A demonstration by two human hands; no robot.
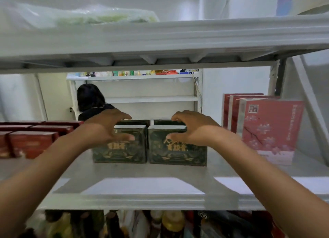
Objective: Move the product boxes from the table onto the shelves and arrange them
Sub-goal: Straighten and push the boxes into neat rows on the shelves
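A: Where do the boxes stand?
B: On the shelf [142,184], left of the pink box [270,130], side by side: left green box [121,148] under the left hand [105,127], right green box [178,152] under the right hand [194,129], each equally near.
A: Gripped?
B: Hands spread wide, arched over; I'd say not.

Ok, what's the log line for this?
left hand: over left green box | right hand: over right green box | grip: unclear
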